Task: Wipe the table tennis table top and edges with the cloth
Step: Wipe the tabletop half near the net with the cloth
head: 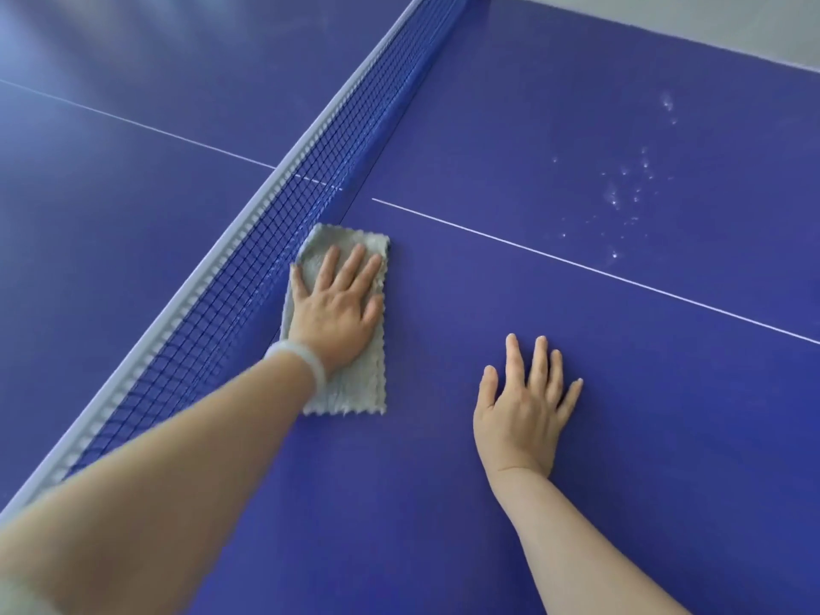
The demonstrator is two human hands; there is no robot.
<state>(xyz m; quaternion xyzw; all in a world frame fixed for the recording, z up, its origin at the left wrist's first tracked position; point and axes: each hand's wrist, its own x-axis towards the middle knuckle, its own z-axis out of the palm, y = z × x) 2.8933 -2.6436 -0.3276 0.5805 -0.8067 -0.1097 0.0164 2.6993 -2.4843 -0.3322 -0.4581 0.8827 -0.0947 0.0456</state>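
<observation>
Net (pixel 266 259): dark mesh under a pale top band (pixel 177 312), running diagonally from lower left to top centre. It stands hard against the cloth's left edge and bars the way to the far half.

Grey cloth (pixel 355 388): a long rectangle with scalloped edges, flat on the blue bench (pixel 621 415) at the foot of the net, on your side of it. Your left hand (pixel 337 299) presses it down, palm flat, fingers straight and spread, curled round nothing. There is a pale band (pixel 297 355) on that wrist. Your right hand (pixel 523 406) rests flat on bare bench to the right of the net, fingers straight, apart from the cloth.

Surface: matte blue. A thin white line (pixel 577 264) crosses under the net just beyond the cloth. A scatter of pale specks (pixel 630 188) sits past that line, well right of the net. A strip of grey floor (pixel 710 20) shows beyond the bench's far edge.

Hard to make out: your left forearm is blurred. The cloth's left edge is partly behind the mesh. Whether the specks are wet or dry, you cannot tell. The net's far end is cut off at the top.
</observation>
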